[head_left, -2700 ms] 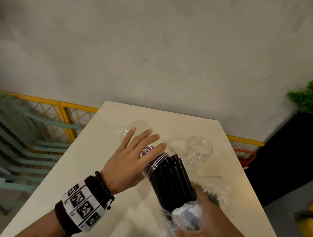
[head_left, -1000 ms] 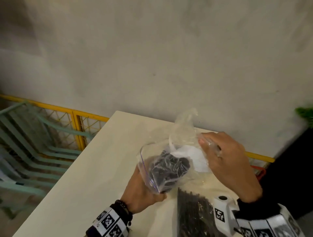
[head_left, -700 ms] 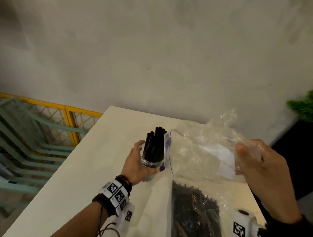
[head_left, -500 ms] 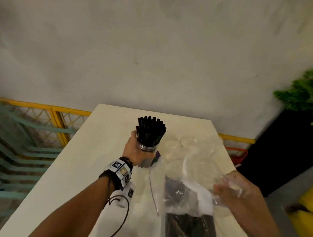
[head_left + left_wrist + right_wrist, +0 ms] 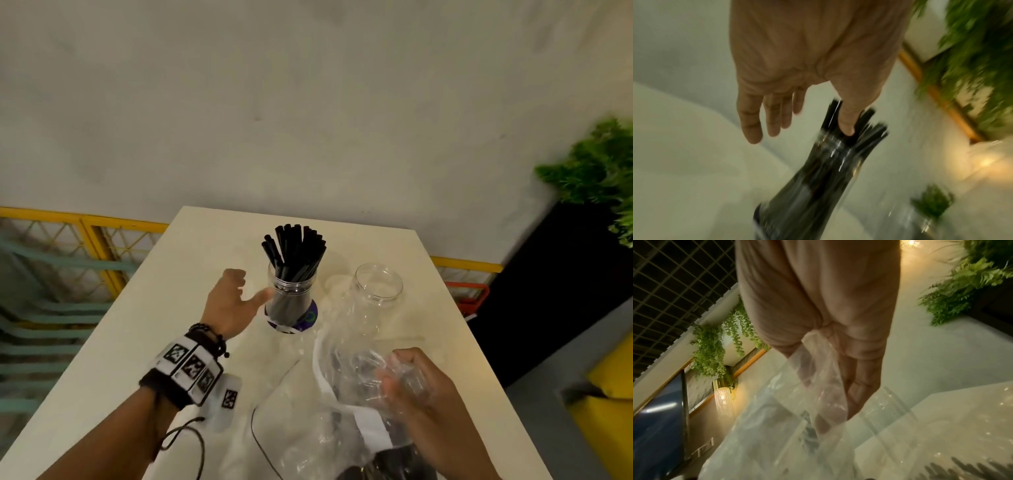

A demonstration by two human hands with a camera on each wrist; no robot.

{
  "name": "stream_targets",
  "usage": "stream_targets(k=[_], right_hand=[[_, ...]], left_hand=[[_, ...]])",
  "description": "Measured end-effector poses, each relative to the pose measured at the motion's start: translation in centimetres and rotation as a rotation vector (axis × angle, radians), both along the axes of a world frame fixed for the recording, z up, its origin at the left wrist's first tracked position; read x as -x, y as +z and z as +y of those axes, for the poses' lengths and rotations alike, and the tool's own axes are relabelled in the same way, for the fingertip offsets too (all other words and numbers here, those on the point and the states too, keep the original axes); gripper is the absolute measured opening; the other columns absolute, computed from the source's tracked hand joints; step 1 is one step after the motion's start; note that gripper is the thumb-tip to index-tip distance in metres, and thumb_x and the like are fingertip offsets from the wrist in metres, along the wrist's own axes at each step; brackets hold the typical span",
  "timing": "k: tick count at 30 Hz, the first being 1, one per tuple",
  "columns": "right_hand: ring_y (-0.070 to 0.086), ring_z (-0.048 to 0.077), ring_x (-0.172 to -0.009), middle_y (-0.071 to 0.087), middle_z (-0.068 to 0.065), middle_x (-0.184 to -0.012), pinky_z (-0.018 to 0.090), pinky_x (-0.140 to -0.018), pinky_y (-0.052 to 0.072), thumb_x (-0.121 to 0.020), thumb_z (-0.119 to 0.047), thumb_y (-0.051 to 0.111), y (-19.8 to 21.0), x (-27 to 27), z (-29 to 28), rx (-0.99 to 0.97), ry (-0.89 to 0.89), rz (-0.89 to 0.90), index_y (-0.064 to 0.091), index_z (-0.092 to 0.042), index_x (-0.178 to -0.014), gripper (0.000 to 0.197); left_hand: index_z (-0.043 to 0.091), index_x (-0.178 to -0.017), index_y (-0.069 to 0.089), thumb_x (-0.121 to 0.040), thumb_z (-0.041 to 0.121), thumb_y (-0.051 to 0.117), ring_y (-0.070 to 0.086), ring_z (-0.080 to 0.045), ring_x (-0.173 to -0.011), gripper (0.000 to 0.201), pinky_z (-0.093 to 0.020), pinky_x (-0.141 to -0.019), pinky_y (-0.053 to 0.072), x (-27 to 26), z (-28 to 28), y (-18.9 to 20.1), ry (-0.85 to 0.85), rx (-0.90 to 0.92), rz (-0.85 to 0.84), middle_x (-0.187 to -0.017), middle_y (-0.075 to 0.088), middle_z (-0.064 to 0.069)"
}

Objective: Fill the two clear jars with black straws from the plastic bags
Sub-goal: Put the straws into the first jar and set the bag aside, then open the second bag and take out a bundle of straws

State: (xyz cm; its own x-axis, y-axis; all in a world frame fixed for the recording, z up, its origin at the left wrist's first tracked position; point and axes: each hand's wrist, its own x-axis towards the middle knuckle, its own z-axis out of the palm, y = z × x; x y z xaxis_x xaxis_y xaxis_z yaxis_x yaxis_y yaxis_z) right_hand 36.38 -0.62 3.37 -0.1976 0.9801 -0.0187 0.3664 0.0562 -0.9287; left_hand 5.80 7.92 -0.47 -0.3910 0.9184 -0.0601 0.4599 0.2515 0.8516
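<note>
On the pale bench (image 5: 191,270), at 12 o'clock from the wearer: a clear jar (image 5: 290,301) upright, packed with black straws (image 5: 295,251) fanning above its rim. Just at its 9 o'clock, the left hand (image 5: 230,303), grip spread and holding nothing, thumb close by the jar neck, contact not clear. At the jar's 3 o'clock, near but apart: a second clear jar (image 5: 376,294), upright, mouth open, partly veiled by a crumpled clear plastic bag (image 5: 346,370) rising in front. At 5 o'clock, the right hand (image 5: 419,394), grip pinching that bag. Beneath it, another bag of black straws (image 5: 387,462), lying at the near edge. Around: grey wall (image 5: 308,102), yellow railing (image 5: 92,233) at 10 o'clock, green plant (image 5: 596,171) at 2 o'clock.
</note>
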Motion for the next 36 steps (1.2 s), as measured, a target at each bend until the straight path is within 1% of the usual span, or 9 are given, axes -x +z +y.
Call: stream_targets(k=[4,8,10,14,18,24,27,30,36], right_hand=[[0.074,0.029,-0.079,0.073,0.005,-0.092,0.042,-0.071,0.062,-0.094,-0.025,0.063,0.6,3.0,0.8,0.000,0.093,0.043,0.063,-0.028,-0.098,0.006],[0.075,0.022,-0.082,0.071,0.011,-0.099,0.041,-0.074,0.063,-0.096,-0.017,0.063,-0.1,9.0,2.0,0.166,0.166,0.157,0.060,-0.016,-0.103,0.008],[0.072,0.020,-0.091,0.070,0.008,-0.108,0.046,-0.084,0.059,-0.093,-0.026,0.066,-1.3,11.7,2.8,0.249,0.209,0.173,0.056,-0.019,-0.116,0.026],[0.057,0.020,-0.115,0.048,0.000,-0.130,0.032,-0.095,0.042,-0.089,-0.051,0.061,-3.2,13.2,2.9,0.096,0.288,-0.339,0.033,-0.025,-0.141,0.064],[0.064,0.006,-0.091,0.059,-0.005,-0.116,0.023,-0.086,0.047,-0.093,-0.040,0.060,-3.1,9.4,1.8,-0.045,0.234,-0.451,0.055,-0.026,-0.123,0.033],[0.062,-0.002,-0.084,0.068,-0.017,-0.088,0.005,-0.070,0.044,-0.093,-0.035,0.062,-2.5,4.1,-0.6,-0.073,0.149,-0.540,0.064,-0.032,-0.094,0.003],[0.061,-0.001,-0.072,0.065,-0.018,-0.076,0.006,-0.064,0.042,-0.094,-0.031,0.062,-2.3,2.2,-1.9,-0.069,0.075,-0.593,0.063,-0.033,-0.085,0.009],[0.059,0.000,-0.068,0.065,-0.017,-0.077,0.006,-0.062,0.041,-0.096,-0.027,0.060,-2.7,-0.4,-2.8,-0.036,-0.006,-0.651,0.063,-0.030,-0.085,0.011],[0.058,0.009,-0.082,0.063,-0.006,-0.093,0.012,-0.071,0.042,-0.096,-0.030,0.058,-4.9,-3.8,-3.3,0.074,0.007,-0.763,0.063,-0.026,-0.096,0.006]], left_hand=[[0.021,-0.096,0.067,-0.091,0.033,0.068,0.068,0.002,-0.086,0.013,-0.017,-0.074,0.051,1.8,-6.9,5.6,-0.040,-0.286,0.202,-0.095,0.072,0.014],[0.030,-0.101,0.066,-0.094,0.049,0.058,0.066,0.001,-0.085,0.021,-0.022,-0.075,0.053,1.8,-12.4,8.7,-0.193,-0.413,0.462,-0.096,0.070,0.019],[0.037,-0.111,0.062,-0.092,0.061,0.042,0.065,-0.004,-0.091,0.036,-0.029,-0.080,0.054,1.8,-13.5,7.4,-0.293,-0.304,0.610,-0.104,0.067,0.020],[0.045,-0.143,0.040,-0.088,0.072,0.021,0.038,-0.014,-0.145,0.065,-0.039,-0.117,0.031,2.4,-12.1,1.2,-0.395,0.238,0.721,-0.155,0.041,0.014],[0.044,-0.157,0.011,-0.101,0.058,0.033,0.001,-0.028,-0.158,0.062,-0.053,-0.126,0.002,2.9,-10.1,-3.7,-0.449,0.509,0.717,-0.171,-0.002,0.004],[0.047,-0.153,-0.019,-0.085,0.082,0.033,-0.018,-0.039,-0.153,0.092,-0.066,-0.122,-0.001,2.4,-7.9,-7.7,-0.515,0.721,0.768,-0.165,-0.030,0.003],[0.044,-0.156,-0.012,-0.085,0.080,0.039,-0.009,-0.038,-0.155,0.094,-0.065,-0.121,0.008,3.0,-7.3,-6.8,-0.524,0.729,0.811,-0.168,-0.022,0.002],[0.036,-0.155,0.023,-0.090,0.070,0.046,0.027,-0.028,-0.150,0.077,-0.054,-0.118,0.027,3.0,-7.0,-5.0,-0.466,0.594,0.873,-0.167,0.016,0.000],[0.030,-0.122,0.062,-0.095,0.051,0.055,0.058,-0.023,-0.116,0.035,-0.043,-0.095,0.047,2.8,-7.8,-1.6,-0.373,0.254,0.787,-0.122,0.059,0.002]])
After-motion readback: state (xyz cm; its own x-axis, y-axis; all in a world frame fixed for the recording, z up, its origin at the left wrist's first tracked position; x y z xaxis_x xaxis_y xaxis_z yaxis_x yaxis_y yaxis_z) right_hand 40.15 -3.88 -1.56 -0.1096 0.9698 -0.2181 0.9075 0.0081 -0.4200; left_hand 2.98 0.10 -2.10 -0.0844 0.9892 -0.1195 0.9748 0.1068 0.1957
